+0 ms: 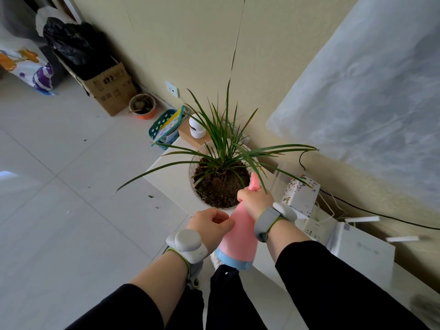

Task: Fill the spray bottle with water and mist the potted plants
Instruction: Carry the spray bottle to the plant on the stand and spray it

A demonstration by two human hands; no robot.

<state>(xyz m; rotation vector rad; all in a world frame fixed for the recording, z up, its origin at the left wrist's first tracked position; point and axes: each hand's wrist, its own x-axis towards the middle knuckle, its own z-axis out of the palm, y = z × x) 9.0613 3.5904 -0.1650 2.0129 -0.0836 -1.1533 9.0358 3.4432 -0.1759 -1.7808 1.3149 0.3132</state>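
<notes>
Nearest, two black sleeves reach forward, each wrist wearing a grey band with a pale sensor pod. Between them the bottle tilts away from the person: pink body, blue base ring closest to the camera, pink spray head pointing at the plant. How much water is inside cannot be told, since the pink wall is opaque.

Its neck and trigger are gripped by the right hand, fingers wrapped round the top, so the nozzle sits just over the near rim of the pot. To the other side, the left hand has its fingers curled, their tips touching the side of the bottle; whether it really pinches the bottle or only steadies it I cannot tell.

Beyond the nozzle stands the pot, pale and round, on a white table, full of dark, crumbly soil. From it rises the plant, a tuft of long narrow green leaves arching outward, a few tips browned. No mist shows in the air and no wet sheen is clear on the leaves.

My reading is that filling is behind and misting is the step in hand, at this one plant. Farther along the wall a small orange pot holds soil and no visible greenery. A teal basket and a cardboard box sit on the floor nearby.
</notes>
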